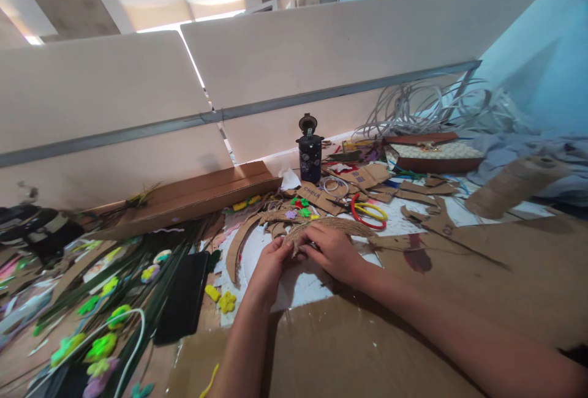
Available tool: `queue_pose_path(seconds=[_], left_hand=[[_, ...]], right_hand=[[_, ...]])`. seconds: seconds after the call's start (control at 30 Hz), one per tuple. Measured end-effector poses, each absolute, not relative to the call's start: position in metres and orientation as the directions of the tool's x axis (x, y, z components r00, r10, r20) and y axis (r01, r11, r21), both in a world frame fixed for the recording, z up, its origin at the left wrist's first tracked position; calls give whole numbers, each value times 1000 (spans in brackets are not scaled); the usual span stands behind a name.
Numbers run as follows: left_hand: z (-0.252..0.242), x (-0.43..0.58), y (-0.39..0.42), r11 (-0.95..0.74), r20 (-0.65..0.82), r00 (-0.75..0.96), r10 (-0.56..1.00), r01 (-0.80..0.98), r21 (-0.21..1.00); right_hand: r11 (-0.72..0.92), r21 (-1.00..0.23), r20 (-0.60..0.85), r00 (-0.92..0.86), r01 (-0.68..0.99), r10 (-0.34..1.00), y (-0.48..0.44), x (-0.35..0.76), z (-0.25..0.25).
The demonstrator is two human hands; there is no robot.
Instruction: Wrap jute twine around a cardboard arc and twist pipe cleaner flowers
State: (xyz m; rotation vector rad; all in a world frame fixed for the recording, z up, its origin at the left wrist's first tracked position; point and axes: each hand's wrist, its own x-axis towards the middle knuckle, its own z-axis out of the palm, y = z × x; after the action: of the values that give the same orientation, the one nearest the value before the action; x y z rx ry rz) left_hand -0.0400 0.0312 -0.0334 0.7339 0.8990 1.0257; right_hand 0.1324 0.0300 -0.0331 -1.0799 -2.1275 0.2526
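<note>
Over the white sheet point(316, 289) in front of the worker, a curved twine-wrapped strip point(356, 226) is found between both hands. The left hand point(270, 263) has its grip pinched on the near end, thumb against fingers; the right hand point(331, 252) has its grip on the same strip just beside, fingers curled. Whether the strip rests on the sheet or is raised cannot be told. Condition of work: the length running out beyond the right hand appears covered with twine, so the wrapping is judged well advanced there; the end under the fingers is hidden, and its finish cannot be confirmed. Outstanding, by the look of it: a curved cardboard strip point(239, 246) left of the hands is bare, with no twine on it. A large twine spool point(517, 183) lies on its side at the right, well apart from the hands. Scissors point(355, 205) with red and yellow handles lie beyond the strip, untouched. No loose twine end was identified.
</note>
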Motion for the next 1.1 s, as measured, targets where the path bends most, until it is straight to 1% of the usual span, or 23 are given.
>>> queue_pose_path(seconds=[0.57, 1.1], left_hand=[[-30, -40, 32, 366, -294, 233, 927, -388, 846], [-28, -41, 31, 350, -279, 232, 932, -374, 859]], right_hand=[[604, -526, 497, -360, 598, 789, 28, 131, -30], [627, -454, 477, -422, 633, 771, 30, 134, -28]])
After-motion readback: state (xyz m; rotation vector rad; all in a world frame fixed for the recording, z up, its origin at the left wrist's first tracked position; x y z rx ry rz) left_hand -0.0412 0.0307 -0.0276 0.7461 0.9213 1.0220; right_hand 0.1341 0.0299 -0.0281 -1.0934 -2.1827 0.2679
